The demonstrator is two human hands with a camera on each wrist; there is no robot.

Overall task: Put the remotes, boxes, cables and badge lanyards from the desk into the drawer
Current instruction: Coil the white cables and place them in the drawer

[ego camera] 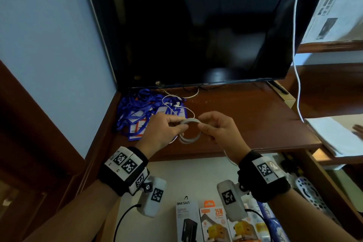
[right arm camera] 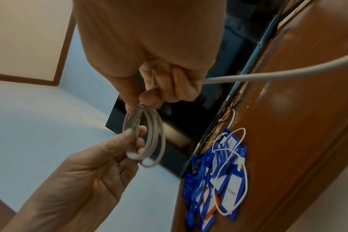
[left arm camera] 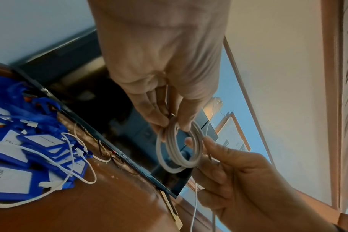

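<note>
A coiled grey-white cable hangs in the air above the brown desk. My left hand pinches one side of the coil, and my right hand pinches the other side with the cable's loose tail running through its fingers. A pile of blue badge lanyards lies at the desk's back left, and a thin white cable lies across it. In the open drawer below stand several boxes and a remote.
A dark TV screen stands at the back of the desk. A white cord hangs down on the right. Papers lie on a shelf at right, where another person's hand shows at the edge.
</note>
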